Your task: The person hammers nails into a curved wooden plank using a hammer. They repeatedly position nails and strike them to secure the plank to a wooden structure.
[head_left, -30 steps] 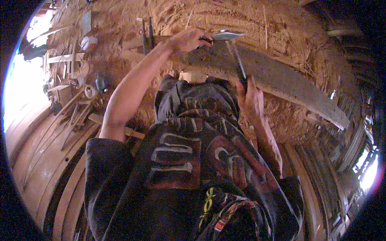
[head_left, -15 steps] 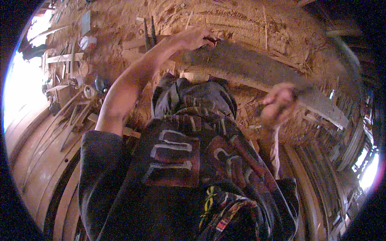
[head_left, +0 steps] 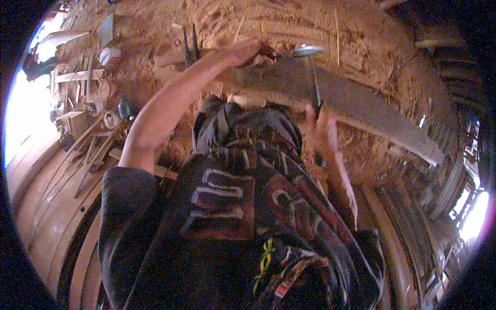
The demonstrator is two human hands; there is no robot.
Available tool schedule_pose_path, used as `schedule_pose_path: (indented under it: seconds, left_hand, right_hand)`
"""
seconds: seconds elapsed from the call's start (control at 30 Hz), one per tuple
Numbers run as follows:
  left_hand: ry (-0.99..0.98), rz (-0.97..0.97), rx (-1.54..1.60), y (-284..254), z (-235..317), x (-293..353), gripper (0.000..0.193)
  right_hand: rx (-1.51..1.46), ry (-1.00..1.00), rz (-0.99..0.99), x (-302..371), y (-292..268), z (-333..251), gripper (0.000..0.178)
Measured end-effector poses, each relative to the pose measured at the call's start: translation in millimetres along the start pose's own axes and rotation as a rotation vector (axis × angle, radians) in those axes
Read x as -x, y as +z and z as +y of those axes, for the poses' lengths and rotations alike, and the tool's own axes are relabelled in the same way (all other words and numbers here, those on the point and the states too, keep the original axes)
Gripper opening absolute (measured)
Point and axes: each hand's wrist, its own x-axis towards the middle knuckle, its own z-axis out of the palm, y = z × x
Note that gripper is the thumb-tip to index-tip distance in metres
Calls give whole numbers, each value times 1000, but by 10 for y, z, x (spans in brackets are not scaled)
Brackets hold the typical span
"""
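Note:
My right hand (head_left: 321, 124), a little blurred, is closed round the handle of a hammer (head_left: 315, 85). The hammer's pale metal head (head_left: 307, 50) is up at the far edge of a long thick plank (head_left: 361, 98), close to the fingers of my left hand (head_left: 256, 53). Those fingers are curled in a pinch at the plank's far left end. Something small and dark seems to stick out of them toward the hammer head, but its kind cannot be made out. The plank slants from my left hand down to the right, in front of my knees.
Sawdust and shavings cover the ground. Beyond my left forearm stand two dark rods (head_left: 190, 44). Off to the left are a white bucket (head_left: 108, 56), a dark jug (head_left: 125, 109) and wood scraps. Long boards lie at the lower left (head_left: 51, 217) and lower right (head_left: 408, 232).
My right hand has swung leftward with the hammer, and its head is now next to my left hand. My left hand has stayed almost in place.

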Motion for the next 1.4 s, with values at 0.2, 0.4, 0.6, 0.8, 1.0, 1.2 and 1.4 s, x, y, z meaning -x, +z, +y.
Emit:
schedule_pose_path:
  seconds: [0.2,0.4,0.6,0.8,1.0,1.2,1.4]
  left_hand:
    - [-80,61,-136,-31,518,42,46]
    - [-106,717,402,741,447,-281,49]
    - [-188,990,158,792,685,-309,36]
    - [-198,1016,5,870,664,-419,23]
    - [-220,1078,-152,908,653,-585,17]
    - [-321,915,-154,867,758,-520,20]
    - [-282,996,-316,877,722,-547,20]
  right_hand:
    - [-24,242,5,-217,103,558,39]
    - [122,115,153,-457,554,1491,51]
    - [-36,95,184,-667,442,1106,55]
    - [-4,121,87,-594,466,1175,77]
    - [-144,89,166,-664,430,1048,48]
    - [-105,163,37,-654,357,1097,45]
    - [16,61,98,-648,407,1128,47]
